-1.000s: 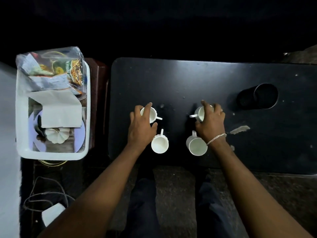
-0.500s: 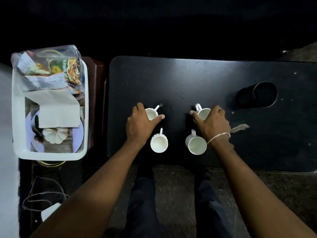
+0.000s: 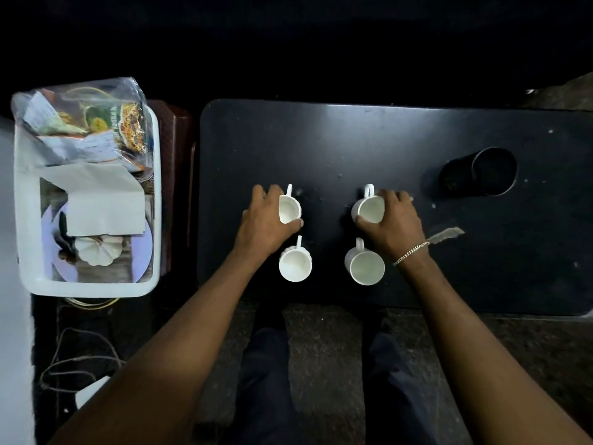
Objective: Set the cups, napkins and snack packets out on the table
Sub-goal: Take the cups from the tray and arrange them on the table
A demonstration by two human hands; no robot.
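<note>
Several white cups stand in a square on the black table. My left hand grips the far left cup from its left side, handle pointing away from me. My right hand grips the far right cup from its right side, handle also pointing away. The near left cup and the near right cup stand free, handles pointing away. In the white tub to the left lie a folded white napkin and snack packets in clear plastic.
A black cylindrical holder lies on its side at the table's right. A scrap of tape sticks to the table by my right wrist. The tub also holds a plate and a white ribbed object. Cables lie on the floor at lower left.
Both hands have turned the two far cups, so their handles swung from pointing inward to pointing away from me. The near cups have not moved.
</note>
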